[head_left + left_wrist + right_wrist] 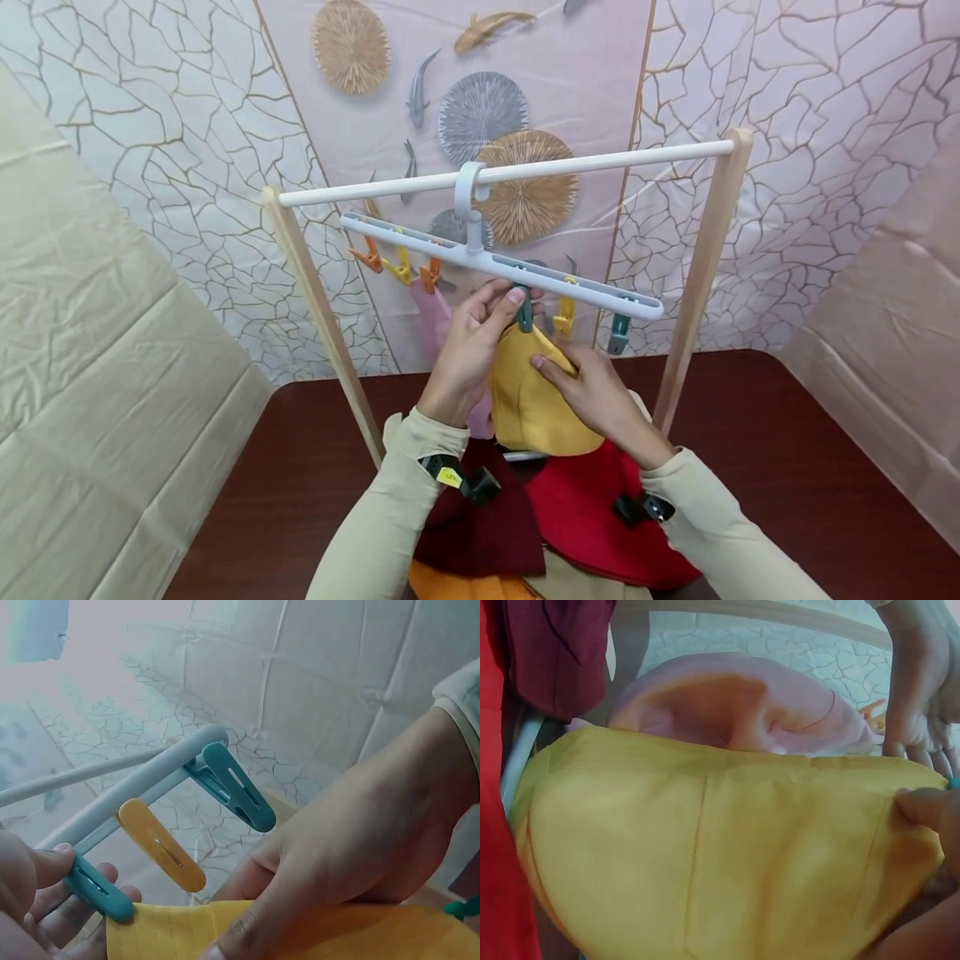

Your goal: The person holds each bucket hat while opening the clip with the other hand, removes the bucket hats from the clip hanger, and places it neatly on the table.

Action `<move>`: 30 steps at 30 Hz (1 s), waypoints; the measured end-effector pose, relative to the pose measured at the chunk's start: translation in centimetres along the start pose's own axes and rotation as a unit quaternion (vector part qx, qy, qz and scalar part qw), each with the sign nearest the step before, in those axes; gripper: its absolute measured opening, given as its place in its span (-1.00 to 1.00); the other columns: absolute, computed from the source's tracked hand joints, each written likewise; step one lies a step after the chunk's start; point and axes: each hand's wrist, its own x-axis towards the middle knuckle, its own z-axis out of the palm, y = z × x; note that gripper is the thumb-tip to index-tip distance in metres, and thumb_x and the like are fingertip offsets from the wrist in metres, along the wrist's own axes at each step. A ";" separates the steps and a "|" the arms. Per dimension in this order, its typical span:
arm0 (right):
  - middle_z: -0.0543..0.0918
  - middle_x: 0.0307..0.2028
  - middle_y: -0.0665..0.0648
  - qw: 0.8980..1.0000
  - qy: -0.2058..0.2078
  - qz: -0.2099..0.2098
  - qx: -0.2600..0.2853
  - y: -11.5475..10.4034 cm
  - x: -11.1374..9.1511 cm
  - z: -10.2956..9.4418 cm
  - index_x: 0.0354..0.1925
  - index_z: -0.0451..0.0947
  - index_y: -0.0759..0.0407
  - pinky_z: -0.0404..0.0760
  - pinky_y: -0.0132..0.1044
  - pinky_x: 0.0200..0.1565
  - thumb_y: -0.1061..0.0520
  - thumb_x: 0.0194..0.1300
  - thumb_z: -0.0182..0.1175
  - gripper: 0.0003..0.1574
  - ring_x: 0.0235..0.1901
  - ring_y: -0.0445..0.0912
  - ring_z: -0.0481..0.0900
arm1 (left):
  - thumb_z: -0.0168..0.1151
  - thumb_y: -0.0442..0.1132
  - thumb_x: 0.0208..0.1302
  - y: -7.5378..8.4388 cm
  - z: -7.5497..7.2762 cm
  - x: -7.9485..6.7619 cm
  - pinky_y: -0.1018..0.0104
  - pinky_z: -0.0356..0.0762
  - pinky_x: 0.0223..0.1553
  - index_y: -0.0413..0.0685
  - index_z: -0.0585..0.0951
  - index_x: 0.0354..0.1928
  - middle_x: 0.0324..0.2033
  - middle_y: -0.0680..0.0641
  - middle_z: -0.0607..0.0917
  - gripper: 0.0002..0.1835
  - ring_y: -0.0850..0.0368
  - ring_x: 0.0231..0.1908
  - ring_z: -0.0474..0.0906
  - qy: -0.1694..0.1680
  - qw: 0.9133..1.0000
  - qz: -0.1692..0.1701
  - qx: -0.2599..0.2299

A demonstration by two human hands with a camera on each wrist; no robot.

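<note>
A pale blue clip hanger (562, 286) hangs tilted from a white rail by its hook. My left hand (467, 346) pinches a teal clothespin (526, 315) near the middle of the hanger, thumb on one side and fingers behind. The corner of a yellow cloth hat (534, 412) meets the tip of that clothespin. My right hand (596, 387) grips the hat's upper edge just to the right, thumb in front. In the right wrist view, the yellow hat (727, 847) spreads wide and hides much of what lies behind. A pink hat (430, 317) hangs left of my left hand.
A yellow clothespin (565, 317) and another teal one (618, 332) dangle on the hanger's right half. Orange clothespins (367, 257) and a yellow one are at its left. Below lie a maroon hat (480, 521), a red hat (607, 517) and other cloth. Wooden posts (701, 283) flank the rail.
</note>
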 end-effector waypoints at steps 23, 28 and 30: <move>0.68 -0.25 0.12 0.987 0.122 -0.023 0.100 -2.8 -7.3 -6.5 0.09 0.58 0.17 0.69 -0.27 -0.45 0.28 0.41 0.18 -0.69 -0.42 -0.06 0.69 | 0.58 0.13 -0.05 -3.9 -3.0 -3.7 0.33 0.59 -0.15 0.17 0.47 0.29 -0.13 0.14 0.68 -0.18 0.28 -0.22 0.61 -0.152 0.901 -0.040 0.405; 0.66 -0.19 0.11 0.983 0.152 0.017 0.100 -2.4 -7.5 -8.2 0.14 0.54 0.16 0.71 -0.25 -0.43 0.22 0.43 0.17 -0.66 -0.37 -0.10 0.71 | 0.64 0.03 -0.11 -5.5 -1.8 -5.2 0.37 0.58 -0.12 0.04 0.43 0.29 -0.07 0.09 0.64 -0.11 0.28 -0.18 0.60 -0.171 0.901 -0.053 0.396; 0.66 -0.17 0.13 0.980 0.154 0.025 0.120 -1.8 -7.4 -8.7 0.16 0.52 0.18 0.71 -0.23 -0.44 0.20 0.44 0.16 -0.65 -0.36 -0.10 0.72 | 0.64 0.01 -0.11 -6.4 -1.6 -6.4 0.37 0.58 -0.09 0.05 0.44 0.26 -0.06 0.11 0.64 -0.15 0.30 -0.16 0.59 -0.172 0.905 -0.074 0.382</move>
